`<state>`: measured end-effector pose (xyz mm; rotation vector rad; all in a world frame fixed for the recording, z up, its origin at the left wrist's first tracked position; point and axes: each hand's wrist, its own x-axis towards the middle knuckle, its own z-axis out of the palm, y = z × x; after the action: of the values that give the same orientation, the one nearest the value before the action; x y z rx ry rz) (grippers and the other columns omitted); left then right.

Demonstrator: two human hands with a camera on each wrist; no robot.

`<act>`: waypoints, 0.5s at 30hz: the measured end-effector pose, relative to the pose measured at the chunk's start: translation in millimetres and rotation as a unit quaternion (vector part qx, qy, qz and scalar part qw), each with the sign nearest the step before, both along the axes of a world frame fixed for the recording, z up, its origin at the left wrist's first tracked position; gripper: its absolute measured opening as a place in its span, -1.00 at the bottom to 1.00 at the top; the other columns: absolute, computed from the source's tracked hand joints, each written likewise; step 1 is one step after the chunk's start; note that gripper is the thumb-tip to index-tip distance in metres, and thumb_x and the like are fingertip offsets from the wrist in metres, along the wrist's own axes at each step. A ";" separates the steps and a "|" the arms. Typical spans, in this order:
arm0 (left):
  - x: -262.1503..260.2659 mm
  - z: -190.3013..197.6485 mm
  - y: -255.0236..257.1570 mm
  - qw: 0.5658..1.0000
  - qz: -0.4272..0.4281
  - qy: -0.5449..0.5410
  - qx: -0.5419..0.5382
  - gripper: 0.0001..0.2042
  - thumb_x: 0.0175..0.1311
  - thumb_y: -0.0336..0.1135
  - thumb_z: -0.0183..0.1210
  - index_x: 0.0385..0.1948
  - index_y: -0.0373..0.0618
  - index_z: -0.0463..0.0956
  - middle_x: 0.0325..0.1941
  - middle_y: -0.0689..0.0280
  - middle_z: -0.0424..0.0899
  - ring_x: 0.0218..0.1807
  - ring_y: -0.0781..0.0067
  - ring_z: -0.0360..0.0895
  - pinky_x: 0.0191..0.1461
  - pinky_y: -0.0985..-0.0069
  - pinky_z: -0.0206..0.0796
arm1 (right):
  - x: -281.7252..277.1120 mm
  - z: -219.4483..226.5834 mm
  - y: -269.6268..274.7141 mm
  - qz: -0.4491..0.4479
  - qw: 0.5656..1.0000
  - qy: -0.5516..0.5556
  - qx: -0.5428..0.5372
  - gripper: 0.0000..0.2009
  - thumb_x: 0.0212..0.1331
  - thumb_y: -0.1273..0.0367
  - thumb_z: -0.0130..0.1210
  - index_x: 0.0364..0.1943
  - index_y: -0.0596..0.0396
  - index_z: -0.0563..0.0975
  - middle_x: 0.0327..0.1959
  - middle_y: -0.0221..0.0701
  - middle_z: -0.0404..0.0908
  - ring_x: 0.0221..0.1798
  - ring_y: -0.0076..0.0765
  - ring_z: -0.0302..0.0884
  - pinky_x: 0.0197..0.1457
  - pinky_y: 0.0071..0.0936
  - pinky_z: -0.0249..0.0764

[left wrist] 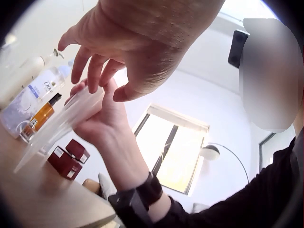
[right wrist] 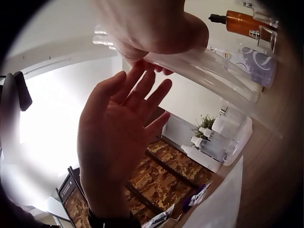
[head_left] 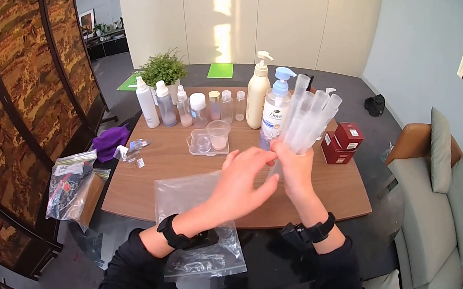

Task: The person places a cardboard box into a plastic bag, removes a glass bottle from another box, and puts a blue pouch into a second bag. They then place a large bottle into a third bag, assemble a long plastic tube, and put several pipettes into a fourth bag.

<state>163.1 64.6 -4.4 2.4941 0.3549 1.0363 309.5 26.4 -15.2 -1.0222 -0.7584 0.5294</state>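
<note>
My right hand [head_left: 295,175] grips a bundle of several long, clear frosted plastic tubes [head_left: 307,123] above the table. In the right wrist view, the tubes [right wrist: 204,76] fan out below the gripping hand. My left hand [head_left: 240,181] is beside it, fingers spread and slightly bent, with its fingertips close to the right hand and the lower tubes. In the left wrist view, the left hand [left wrist: 147,42] holds nothing. A large clear zip bag [head_left: 189,195] lies flat under the left forearm, hanging over the table's front edge.
Behind the tubes stand a Dove pump bottle [head_left: 275,115] and a cream pump bottle [head_left: 257,97]. Red boxes [head_left: 342,143] are at right. A row of small bottles [head_left: 196,109], a clear tray [head_left: 206,148] and a plant [head_left: 163,67] stand at left. A filled zip bag [head_left: 74,185] hangs off the left edge.
</note>
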 end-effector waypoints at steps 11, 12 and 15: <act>8.5 2.7 19.4 0.969 -0.026 -0.135 -0.207 -0.57 0.18 -0.35 0.26 0.08 -0.16 0.35 0.03 0.30 0.49 0.14 0.40 0.44 0.21 0.37 0.27 | -11.8 -10.4 12.2 0.074 0.995 -0.055 0.033 -0.67 0.03 0.52 0.23 -0.06 0.20 0.51 -0.18 -0.40 0.63 -0.17 -0.54 0.57 -0.10 -0.54 0.50; 7.5 5.4 21.8 0.972 -0.039 -0.120 -0.200 -0.52 0.18 -0.35 0.26 0.13 -0.17 0.32 0.08 0.29 0.48 0.16 0.39 0.43 0.23 0.37 0.27 | -13.3 -10.8 14.2 0.084 0.993 -0.071 0.034 -0.66 0.04 0.53 0.23 -0.04 0.20 0.51 -0.16 -0.39 0.63 -0.16 -0.54 0.57 -0.10 -0.54 0.51; 5.2 4.4 25.5 0.973 -0.066 -0.100 -0.197 -0.44 0.19 -0.34 0.26 0.23 -0.19 0.26 0.17 0.23 0.46 0.20 0.36 0.43 0.27 0.35 0.25 | -22.3 -5.8 11.1 0.134 0.989 -0.044 0.050 -0.65 0.06 0.53 0.21 -0.01 0.20 0.50 -0.14 -0.39 0.64 -0.13 -0.53 0.57 -0.09 -0.53 0.51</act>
<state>168.3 90.1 -0.1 2.0144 0.2945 1.0383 287.2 37.5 -21.0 -0.8599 -0.9992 0.6739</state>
